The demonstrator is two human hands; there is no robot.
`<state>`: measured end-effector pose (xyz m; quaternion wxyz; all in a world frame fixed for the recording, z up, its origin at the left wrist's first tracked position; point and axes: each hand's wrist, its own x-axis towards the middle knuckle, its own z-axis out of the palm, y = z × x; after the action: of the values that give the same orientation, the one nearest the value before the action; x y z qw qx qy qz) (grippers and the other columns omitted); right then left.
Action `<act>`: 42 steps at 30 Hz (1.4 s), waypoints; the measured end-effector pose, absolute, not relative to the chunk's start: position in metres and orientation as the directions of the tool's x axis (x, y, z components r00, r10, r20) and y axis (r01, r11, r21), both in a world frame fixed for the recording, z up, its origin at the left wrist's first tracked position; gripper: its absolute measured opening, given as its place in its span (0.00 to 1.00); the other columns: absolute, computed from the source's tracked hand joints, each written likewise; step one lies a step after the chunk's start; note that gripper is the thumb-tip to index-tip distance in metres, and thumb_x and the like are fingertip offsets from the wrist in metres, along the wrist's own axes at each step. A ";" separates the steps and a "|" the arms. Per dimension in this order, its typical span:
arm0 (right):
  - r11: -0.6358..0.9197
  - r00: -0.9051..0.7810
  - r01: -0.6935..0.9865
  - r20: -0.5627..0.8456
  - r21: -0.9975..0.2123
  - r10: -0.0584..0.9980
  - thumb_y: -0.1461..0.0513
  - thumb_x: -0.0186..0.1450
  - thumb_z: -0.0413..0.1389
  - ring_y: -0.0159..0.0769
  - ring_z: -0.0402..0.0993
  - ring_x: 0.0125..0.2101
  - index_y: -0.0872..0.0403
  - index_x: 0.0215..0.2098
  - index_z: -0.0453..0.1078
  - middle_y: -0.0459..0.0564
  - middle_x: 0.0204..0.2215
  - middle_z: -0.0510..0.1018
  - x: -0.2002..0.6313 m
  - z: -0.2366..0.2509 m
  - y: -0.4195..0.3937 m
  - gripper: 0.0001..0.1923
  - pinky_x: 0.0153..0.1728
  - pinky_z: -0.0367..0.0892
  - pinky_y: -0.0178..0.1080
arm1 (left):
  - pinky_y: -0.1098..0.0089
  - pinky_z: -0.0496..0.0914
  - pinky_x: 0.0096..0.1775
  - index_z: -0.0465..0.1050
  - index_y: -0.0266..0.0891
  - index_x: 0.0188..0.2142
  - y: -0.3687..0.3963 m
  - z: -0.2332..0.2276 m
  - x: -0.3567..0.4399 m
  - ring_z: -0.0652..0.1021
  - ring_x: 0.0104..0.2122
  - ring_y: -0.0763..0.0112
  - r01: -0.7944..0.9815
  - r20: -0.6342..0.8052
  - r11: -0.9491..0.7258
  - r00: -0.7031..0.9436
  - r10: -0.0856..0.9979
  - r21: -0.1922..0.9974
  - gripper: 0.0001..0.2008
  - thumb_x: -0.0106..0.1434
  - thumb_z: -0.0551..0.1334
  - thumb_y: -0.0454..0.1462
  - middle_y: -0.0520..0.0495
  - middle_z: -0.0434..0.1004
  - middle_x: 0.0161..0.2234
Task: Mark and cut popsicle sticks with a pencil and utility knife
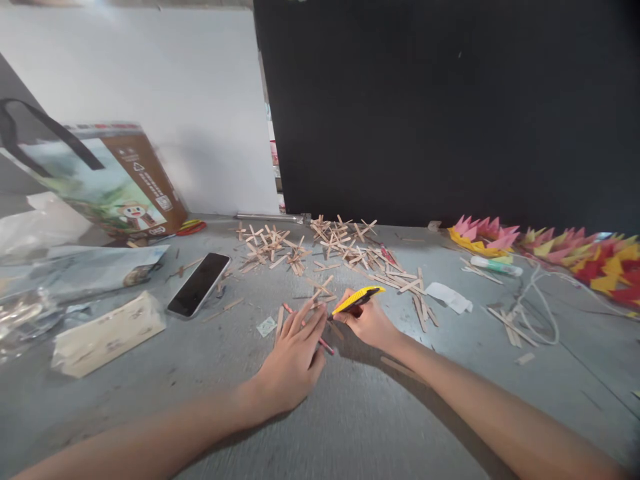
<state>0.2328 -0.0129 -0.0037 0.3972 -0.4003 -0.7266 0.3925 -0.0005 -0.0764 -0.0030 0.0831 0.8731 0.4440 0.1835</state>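
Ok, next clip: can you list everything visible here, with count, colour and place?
table: one, grey, fills the foreground
wooden sticks: many, tan, piled and scattered mid-table
phone: one, black screen, left of the sticks
paper bag: one, brown with printed picture, far left, leaning
flat packet: one, cream, near left
paper flowers: a row, pink, yellow and red, far right
glue bottle: one, white and green, lying by the flowers
cord: one, white, right
board: one, black, behind the table
left hand: flat, fingers pressing a pink stick
right hand: gripping a yellow utility knife
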 end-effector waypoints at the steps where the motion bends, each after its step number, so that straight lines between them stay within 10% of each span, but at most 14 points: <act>1: 0.372 -0.366 0.270 0.262 -0.888 0.893 0.55 0.69 0.64 0.37 0.72 0.30 0.51 0.36 0.75 0.47 0.31 0.76 0.233 -0.003 -0.013 0.09 0.33 0.67 0.38 | 0.35 0.55 0.72 0.53 0.44 0.77 -0.076 -0.003 0.000 0.53 0.77 0.48 0.742 0.242 -0.596 0.545 0.803 0.308 0.34 0.74 0.54 0.34 0.43 0.58 0.77; 32: 0.420 -0.344 0.302 0.313 -0.856 0.885 0.56 0.71 0.62 0.38 0.75 0.32 0.52 0.36 0.75 0.48 0.31 0.79 0.232 -0.005 -0.015 0.08 0.34 0.68 0.39 | 0.43 0.64 0.66 0.61 0.45 0.71 -0.080 0.005 0.000 0.75 0.59 0.54 0.631 0.315 -0.583 0.494 0.811 0.512 0.31 0.71 0.54 0.28 0.42 0.81 0.53; 42: 0.386 -0.336 0.264 0.291 -0.884 0.896 0.52 0.68 0.65 0.36 0.72 0.30 0.53 0.34 0.74 0.47 0.30 0.77 0.233 0.001 -0.012 0.13 0.33 0.66 0.38 | 0.44 0.67 0.66 0.61 0.43 0.68 -0.079 0.004 0.000 0.71 0.65 0.53 0.631 0.217 -0.492 0.464 0.859 0.600 0.27 0.72 0.51 0.28 0.38 0.70 0.65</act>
<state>0.2335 -0.0120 0.0015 0.4134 -0.4012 -0.7225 0.3823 0.0001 -0.0793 0.0039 0.2245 0.8255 0.4512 0.2542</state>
